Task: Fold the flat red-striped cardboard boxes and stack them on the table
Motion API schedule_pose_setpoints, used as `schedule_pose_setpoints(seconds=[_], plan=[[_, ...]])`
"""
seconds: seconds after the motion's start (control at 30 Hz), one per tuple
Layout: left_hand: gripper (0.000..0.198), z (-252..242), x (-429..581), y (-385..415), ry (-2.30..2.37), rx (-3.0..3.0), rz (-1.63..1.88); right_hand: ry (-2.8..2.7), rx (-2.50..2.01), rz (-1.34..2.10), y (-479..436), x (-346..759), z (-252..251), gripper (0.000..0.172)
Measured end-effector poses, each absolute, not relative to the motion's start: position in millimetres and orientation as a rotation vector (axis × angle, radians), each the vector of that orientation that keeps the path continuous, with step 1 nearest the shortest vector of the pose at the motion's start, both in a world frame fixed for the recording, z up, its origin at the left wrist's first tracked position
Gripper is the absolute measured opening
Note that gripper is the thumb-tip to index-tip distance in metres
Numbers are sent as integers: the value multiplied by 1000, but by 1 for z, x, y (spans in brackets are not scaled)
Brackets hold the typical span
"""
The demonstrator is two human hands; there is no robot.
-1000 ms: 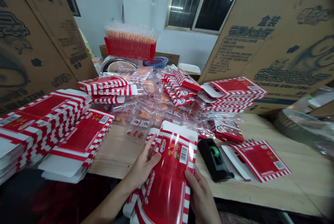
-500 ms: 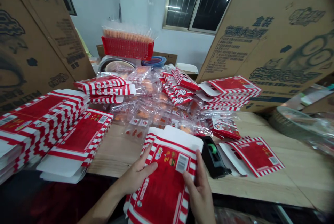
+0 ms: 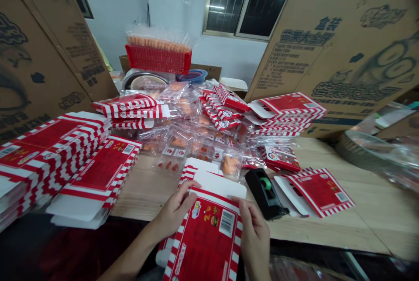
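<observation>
A flat red box with striped white edges (image 3: 206,239) tilts up in front of me, its white flap (image 3: 219,183) pointing away. My left hand (image 3: 178,211) grips its upper left edge with thumb and fingers. At the upper right corner my right hand (image 3: 252,228) pinches the same box near the flap's fold. Partly hidden behind it, another striped box (image 3: 199,165) shows its white flap. Just right of my right hand stands a black tape dispenser (image 3: 266,196) with a green core.
Flat striped boxes (image 3: 49,141) are stacked at the left, more (image 3: 291,106) at the right. A single box (image 3: 324,191) lies right of the dispenser. Clear packets (image 3: 183,141) heap up mid-table. Big cartons (image 3: 343,54) flank both sides; a red basket (image 3: 159,58) stands behind.
The front box has come down toward me, apart from the box behind it, whose flap now shows separately. Both hands have shifted to its upper edge, near the flap.
</observation>
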State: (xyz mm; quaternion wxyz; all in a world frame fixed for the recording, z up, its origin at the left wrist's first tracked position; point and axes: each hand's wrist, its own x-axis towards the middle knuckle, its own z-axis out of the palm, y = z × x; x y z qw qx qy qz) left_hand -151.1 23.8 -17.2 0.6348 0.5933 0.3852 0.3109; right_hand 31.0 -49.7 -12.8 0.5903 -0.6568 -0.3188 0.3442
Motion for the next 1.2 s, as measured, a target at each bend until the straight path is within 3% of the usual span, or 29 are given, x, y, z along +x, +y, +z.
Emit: schedule_pose_setpoints(seconds=[0.07,0.2,0.37,0.5,0.63,0.83,1.2], plan=[[30,-18,-151,25,855,1378,704,-714,-1469,832,-48,33,-11,41],[26,-17,-152,28,838,1396,718,-740,-1281,951,-45,42,-8,55],[26,-13,-150,25,818,1412,730,-1028,-1255,1060,-39,55,1,17],[28,-8,-147,22,825,1484,723,-1115,-1306,1214,-27,61,20,30],[30,-9,-146,22,843,1591,724,-1255,-1379,1461,-12,66,35,28],[32,-14,-150,18,872,1675,712,-1596,-1532,900,0,73,37,27],[30,-7,-146,18,887,1504,711,-1777,-1387,603,-15,81,18,31]])
